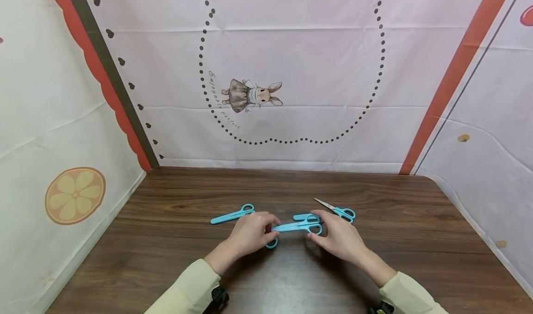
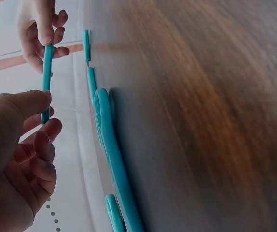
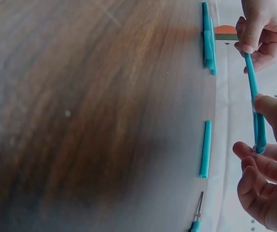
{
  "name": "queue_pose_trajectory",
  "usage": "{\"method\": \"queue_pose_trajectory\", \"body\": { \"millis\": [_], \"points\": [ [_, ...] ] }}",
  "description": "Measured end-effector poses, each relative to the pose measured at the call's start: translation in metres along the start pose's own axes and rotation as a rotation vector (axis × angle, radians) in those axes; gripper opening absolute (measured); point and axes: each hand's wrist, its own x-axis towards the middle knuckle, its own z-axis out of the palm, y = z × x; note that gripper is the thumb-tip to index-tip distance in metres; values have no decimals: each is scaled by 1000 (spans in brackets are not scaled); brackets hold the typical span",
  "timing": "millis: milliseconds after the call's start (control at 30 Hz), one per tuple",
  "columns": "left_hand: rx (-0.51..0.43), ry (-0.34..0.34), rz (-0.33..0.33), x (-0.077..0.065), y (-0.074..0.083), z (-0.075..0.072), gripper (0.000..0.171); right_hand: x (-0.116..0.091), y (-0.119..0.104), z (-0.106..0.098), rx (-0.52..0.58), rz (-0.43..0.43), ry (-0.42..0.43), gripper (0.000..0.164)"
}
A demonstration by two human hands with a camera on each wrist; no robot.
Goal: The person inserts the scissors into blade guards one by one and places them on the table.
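because it looks like thin plastic round slim metal, the held pair of scissors (image 1: 297, 226) should be light and stiff, perhaps slippery along its smooth blue sheath (image 1: 287, 227). the handle loops (image 3: 259, 134) promise the surest hold; pulling on the sheath alone might slide it. it is held clear of the worktop (image 1: 166, 240), roughly midway between the left and right edges. the left hand (image 1: 251, 233) pinches the sheath's end between thumb and fingers, and the right hand (image 1: 339, 235) pinches the loops likewise.

the sheath hides any blades, and the left fingers cover its tip. under that hand only a blue loop (image 1: 275, 245) shows of another pair. a loose cover (image 1: 300, 217), towards the far edge, is partly screened by the held handles. the sheathed pair (image 1: 230, 216) nearer the left edge has its loops partly behind the left hand; the bare pair (image 1: 338, 210) lies towards the right edge. the worktop's near edge is cut off, and the wrist views show things edge-on, hard to tell apart.
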Motion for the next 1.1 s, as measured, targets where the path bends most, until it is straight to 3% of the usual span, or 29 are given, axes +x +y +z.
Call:
{"method": "queue_pose_trajectory", "body": {
  "millis": [1100],
  "points": [
    [28, -86, -20, 17, 13, 9, 17, -5, 16, -9, -54, 14, -21, 56]
  ]
}}
